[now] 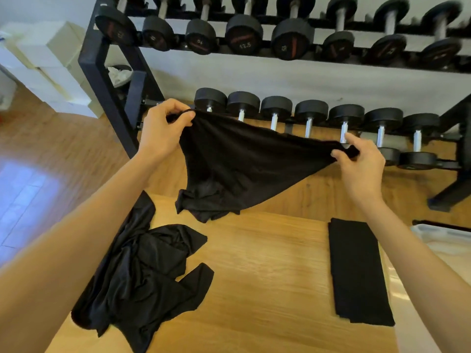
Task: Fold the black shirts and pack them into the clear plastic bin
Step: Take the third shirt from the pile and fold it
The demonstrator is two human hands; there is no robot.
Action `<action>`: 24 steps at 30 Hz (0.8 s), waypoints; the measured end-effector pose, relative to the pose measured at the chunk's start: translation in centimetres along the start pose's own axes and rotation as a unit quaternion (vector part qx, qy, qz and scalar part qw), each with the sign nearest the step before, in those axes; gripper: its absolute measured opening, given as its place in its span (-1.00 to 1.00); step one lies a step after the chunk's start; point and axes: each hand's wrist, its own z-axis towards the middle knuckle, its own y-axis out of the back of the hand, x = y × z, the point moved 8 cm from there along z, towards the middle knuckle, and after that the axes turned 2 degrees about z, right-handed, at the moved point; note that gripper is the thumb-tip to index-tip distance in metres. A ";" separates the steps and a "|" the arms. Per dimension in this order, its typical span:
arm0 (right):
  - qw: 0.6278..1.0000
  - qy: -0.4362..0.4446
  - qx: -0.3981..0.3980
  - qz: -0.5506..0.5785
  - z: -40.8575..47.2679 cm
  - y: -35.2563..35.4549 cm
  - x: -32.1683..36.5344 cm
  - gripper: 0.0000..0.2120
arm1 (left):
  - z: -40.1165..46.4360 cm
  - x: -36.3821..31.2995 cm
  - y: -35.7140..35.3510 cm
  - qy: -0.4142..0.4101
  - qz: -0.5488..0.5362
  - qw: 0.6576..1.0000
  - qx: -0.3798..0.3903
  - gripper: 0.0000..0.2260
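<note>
A black shirt [237, 159] is held up above the wooden table [267, 263], pinched along its upper edge by the left hand [163, 128] and the right hand [356, 159], whose index finger stays extended. The fabric seems thin, light and slippery; it sags between the hands, so it is best gripped at seams or corners. A crumpled pile of shirts [142, 273] lies at the left, a folded shirt [356, 271] at the right, near the clear plastic bin [443, 238]. On one dumbbell [243, 34], "12.5" can be read.
</note>
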 end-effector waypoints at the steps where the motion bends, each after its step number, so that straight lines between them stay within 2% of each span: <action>1: 1.000 0.012 -0.003 -0.011 0.4 0.3 0.0 -0.69 | 0.2 -0.2 0.0 -0.004 0.004 1.000 -0.007 -0.96; 3: 0.999 0.025 -0.014 -0.014 1.2 1.0 -0.1 -0.76 | 0.6 -0.5 0.0 -0.007 0.011 1.000 -0.015 -0.92; 11: 0.997 0.040 -0.063 0.014 2.0 2.9 -0.3 -0.79 | 0.4 -0.5 -0.6 -0.013 0.024 1.000 -0.011 -0.86; 24: 0.997 0.038 -0.046 0.039 -2.4 3.5 -1.1 -0.81 | -4.0 1.1 1.6 -0.002 0.040 0.999 0.032 -0.80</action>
